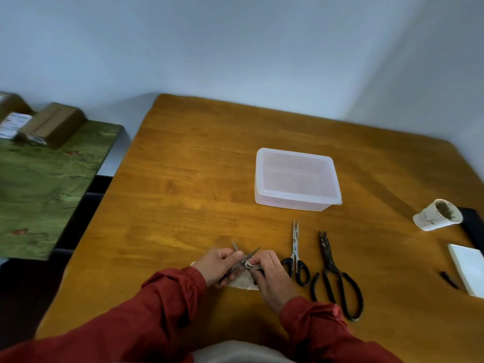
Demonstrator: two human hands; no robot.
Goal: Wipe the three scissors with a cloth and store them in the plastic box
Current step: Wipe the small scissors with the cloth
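Both hands work a small pair of scissors [245,255] with its blades spread apart, low on the wooden table [199,179]. My left hand [218,265] grips its handle side. My right hand [267,273] pinches a pale cloth [242,280] against the scissors near the pivot. To the right lie a black-handled pair of scissors [296,254] and a larger, rusty black pair [334,277], both flat with tips pointing away. Behind them stands the translucent plastic box [297,179] with its lid on.
A tipped paper cup [437,215] with dark residue lies at the right, beside a white block [468,268] and a small dark item [448,279]. Left of the table stands a green-topped surface [44,179] with cardboard boxes [52,124].
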